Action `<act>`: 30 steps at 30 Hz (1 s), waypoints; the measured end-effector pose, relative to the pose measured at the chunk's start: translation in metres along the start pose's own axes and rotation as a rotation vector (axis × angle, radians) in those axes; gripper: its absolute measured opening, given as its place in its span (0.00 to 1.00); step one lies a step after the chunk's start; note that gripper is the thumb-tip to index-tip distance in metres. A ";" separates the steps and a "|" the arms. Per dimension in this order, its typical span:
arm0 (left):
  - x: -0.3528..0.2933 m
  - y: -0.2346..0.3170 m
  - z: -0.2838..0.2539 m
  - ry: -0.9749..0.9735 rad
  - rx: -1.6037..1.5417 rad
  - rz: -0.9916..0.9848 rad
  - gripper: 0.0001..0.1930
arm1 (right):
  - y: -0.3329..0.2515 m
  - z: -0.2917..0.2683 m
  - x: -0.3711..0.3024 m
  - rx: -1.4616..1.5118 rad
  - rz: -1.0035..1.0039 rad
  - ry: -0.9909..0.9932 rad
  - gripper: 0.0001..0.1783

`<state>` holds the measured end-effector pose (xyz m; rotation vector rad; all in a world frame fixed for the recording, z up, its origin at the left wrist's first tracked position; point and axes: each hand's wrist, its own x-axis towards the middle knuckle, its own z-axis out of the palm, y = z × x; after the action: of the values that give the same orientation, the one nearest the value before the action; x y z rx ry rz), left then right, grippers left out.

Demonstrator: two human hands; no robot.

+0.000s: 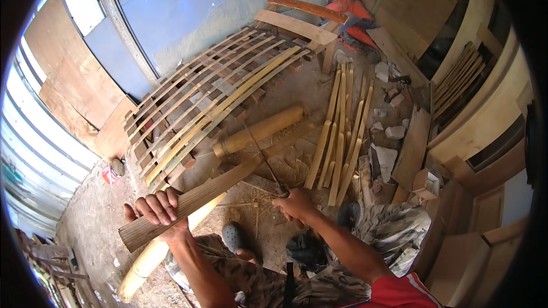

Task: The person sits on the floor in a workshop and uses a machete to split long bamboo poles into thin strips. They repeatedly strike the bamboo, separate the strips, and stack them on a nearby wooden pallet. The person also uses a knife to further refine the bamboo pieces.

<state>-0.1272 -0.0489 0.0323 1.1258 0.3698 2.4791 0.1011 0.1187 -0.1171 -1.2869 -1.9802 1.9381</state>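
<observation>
My left hand (158, 211) is wrapped around the near part of a wooden plank (211, 191), thumb on one side and fingers over the other. My right hand (298, 204) grips the handle of a long-bladed knife (262, 155), whose narrow dark blade points away from me and crosses the plank's far part. Whether the blade touches the wood I cannot tell. Beneath the plank and my left hand, a pale bamboo pole (142, 265) slants down to the lower left. Another bamboo section (262, 130) lies on the ground just past the plank.
A rack of long slats (214, 105) spreads across the far left. Split bamboo strips (342, 137) lie right of centre. Rubble (394, 132) and boards (412, 151) are farther right, beside wooden furniture (485, 120). A low wooden bench (297, 25) stands at the back. My grey shoe (233, 236) is below.
</observation>
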 end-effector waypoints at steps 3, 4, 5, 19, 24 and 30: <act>-0.001 0.001 -0.001 0.005 0.008 0.002 0.33 | -0.021 0.002 -0.018 0.025 0.071 -0.027 0.20; -0.002 0.000 0.001 0.024 0.012 0.003 0.33 | -0.028 0.003 -0.021 -0.123 0.054 0.029 0.19; -0.003 -0.002 0.003 0.042 0.013 0.001 0.34 | -0.023 0.010 -0.023 -0.229 -0.138 0.125 0.18; -0.005 -0.001 0.000 0.052 -0.013 -0.005 0.33 | 0.148 -0.131 0.072 0.247 0.416 0.378 0.18; -0.004 -0.004 -0.019 0.106 -0.013 -0.010 0.35 | 0.132 -0.080 0.051 -0.087 0.311 0.363 0.24; -0.008 -0.011 -0.022 0.485 0.066 0.154 0.35 | 0.067 -0.014 0.023 -0.390 -0.390 0.320 0.19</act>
<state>-0.1363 -0.0438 0.0090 0.5774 0.5175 2.8843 0.1272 0.1328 -0.1830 -1.0810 -2.2853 1.1372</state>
